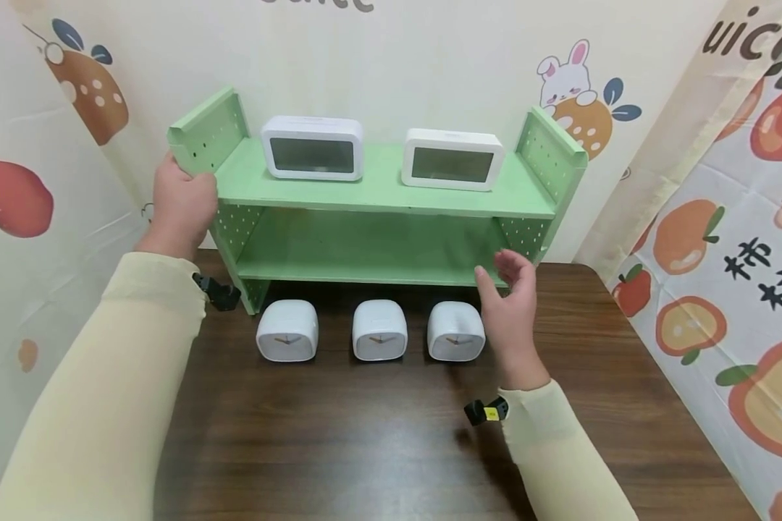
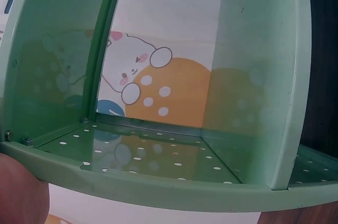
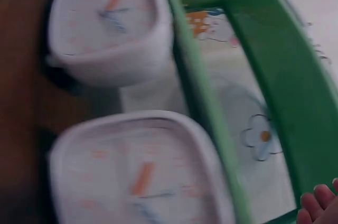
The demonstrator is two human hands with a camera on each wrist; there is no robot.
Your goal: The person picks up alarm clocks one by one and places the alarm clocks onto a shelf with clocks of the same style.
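A green two-tier metal shelf (image 1: 378,246) stands against the wall curtain. My left hand (image 1: 185,199) grips the edge of its left side panel, the thumb (image 2: 21,192) showing at that edge in the left wrist view. My right hand (image 1: 511,304), its fingers apart, is held before the right end of the lower tier and has nothing in it. Just left of it sits a white analog clock (image 1: 456,333). Two matching clocks, one in the middle (image 1: 379,329) and one on the left (image 1: 287,329), complete a row below the lower tier, dials facing me.
Two white digital clocks, left (image 1: 313,155) and right (image 1: 454,163), stand on the top tier with blank dark screens. Under everything lies a dark wooden table (image 1: 365,449). Fruit-printed curtains (image 1: 723,239) close in the back and both sides.
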